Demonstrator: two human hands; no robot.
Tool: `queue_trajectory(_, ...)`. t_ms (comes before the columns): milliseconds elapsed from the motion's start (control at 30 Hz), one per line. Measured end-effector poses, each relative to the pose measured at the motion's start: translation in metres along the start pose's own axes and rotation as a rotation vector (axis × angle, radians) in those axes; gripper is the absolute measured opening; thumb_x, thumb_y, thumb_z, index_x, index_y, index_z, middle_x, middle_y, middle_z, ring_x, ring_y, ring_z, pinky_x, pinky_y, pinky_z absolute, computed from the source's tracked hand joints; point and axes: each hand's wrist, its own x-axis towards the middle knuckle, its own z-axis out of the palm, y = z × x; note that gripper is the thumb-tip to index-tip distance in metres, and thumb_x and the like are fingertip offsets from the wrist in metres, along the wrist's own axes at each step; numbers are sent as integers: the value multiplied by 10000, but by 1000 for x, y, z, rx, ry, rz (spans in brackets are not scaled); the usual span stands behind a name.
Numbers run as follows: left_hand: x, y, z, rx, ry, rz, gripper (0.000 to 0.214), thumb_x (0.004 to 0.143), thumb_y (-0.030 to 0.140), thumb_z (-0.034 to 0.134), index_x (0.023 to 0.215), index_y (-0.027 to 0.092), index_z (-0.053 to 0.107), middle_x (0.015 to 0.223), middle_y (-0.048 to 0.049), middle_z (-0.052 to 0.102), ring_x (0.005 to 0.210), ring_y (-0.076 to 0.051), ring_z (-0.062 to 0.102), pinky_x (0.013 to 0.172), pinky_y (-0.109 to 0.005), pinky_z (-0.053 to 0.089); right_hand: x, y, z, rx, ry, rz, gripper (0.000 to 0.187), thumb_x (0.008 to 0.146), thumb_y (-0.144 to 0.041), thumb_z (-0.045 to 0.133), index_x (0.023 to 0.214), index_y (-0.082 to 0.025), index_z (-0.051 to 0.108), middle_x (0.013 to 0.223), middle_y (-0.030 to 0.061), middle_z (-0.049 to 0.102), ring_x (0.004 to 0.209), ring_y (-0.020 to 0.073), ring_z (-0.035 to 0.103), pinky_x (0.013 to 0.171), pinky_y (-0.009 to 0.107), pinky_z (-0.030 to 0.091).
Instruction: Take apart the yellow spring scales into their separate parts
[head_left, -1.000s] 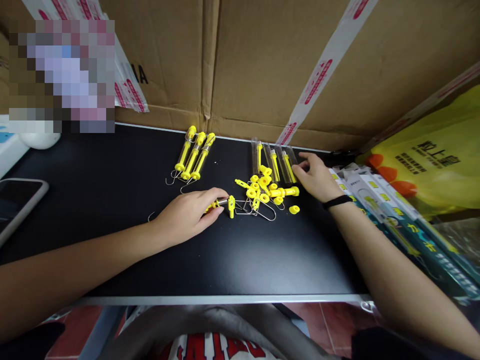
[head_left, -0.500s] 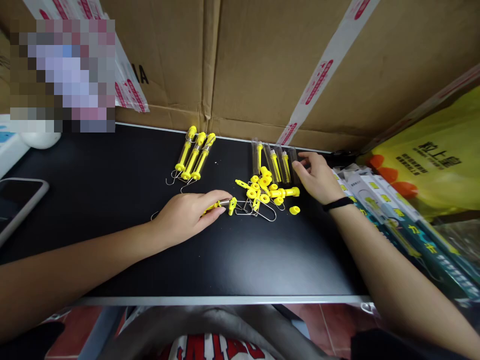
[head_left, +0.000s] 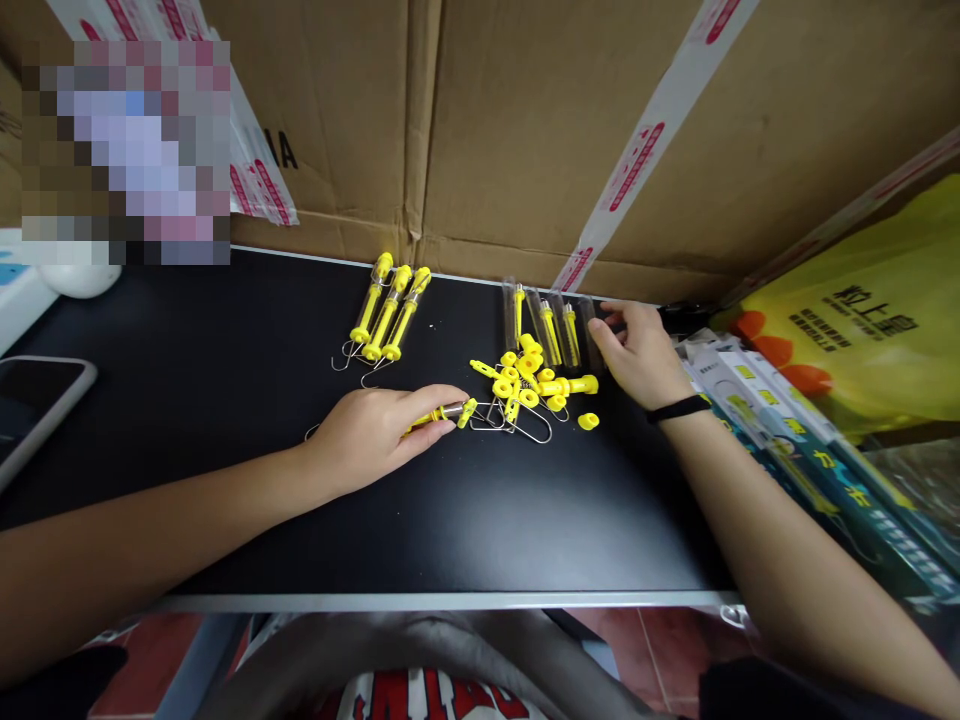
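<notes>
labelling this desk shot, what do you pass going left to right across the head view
phone → left hand pinching a yellow hook piece → pile of loose yellow parts → right hand → row of white boxes → yellow bag

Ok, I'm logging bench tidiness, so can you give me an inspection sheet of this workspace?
Surface: black table, matte, pale front edge.
Job's things: yellow piece with a metal tip, in the left hand; row of clear tubes; loose yellow parts and wire hooks between the hands; three assembled pieces further back.
Clutter: phone at the left edge; boxed packs at right.
Grippers: left hand shut on the yellow piece; right hand at the tubes' right end, grip unclear.
Cables: nothing seen.
Surroundings: cardboard boxes behind; yellow bag at right.
</notes>
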Motion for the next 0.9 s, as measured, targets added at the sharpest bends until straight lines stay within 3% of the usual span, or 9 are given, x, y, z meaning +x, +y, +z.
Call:
queue_trajectory(400, 1, 1, -2, -9, 31, 11, 239, 887, 286, 457, 1097, 229, 554, 945, 3, 670, 846, -135, 631, 796, -252, 468, -2, -3, -2, -16, 17, -52, 319, 857, -348, 437, 1088, -171, 565, 1025, 147, 531, 804, 234, 557, 796, 440, 464)
queue_trajectory(600, 4, 4, -4, -46, 90, 54, 188, 861, 204, 468, 1025, 205, 559, 934, 6, 658, 845, -135, 610, 810, -270, 454, -1, 4, 3, -41, -13, -30, 354, 792, -343, 522, 1088, -154, 565, 1027, 130, 524, 600, 161, 519, 756, 452, 489)
queue_trajectory(700, 3, 5, -3, -78, 121, 57, 176, 855, 185, 474, 1013, 199, 549, 938, 9, 647, 842, -125, 602, 805, -257, 451, -2, 5, 4, -40, -10, -33, 361, 774, -338, 546, 1086, -158, 566, 1022, 127, 526, 603, 161, 516, 752, 447, 496)
queue_trajectory(900, 2, 6, -3, -125, 66, 16, 163, 858, 157, 442, 998, 190, 517, 927, 7, 614, 814, -108, 590, 730, -214, 451, -1, 7, 6, -28, -44, -89, 391, 747, -204, 536, 1135, -164, 553, 1040, 119, 514, 624, 157, 515, 773, 425, 494)
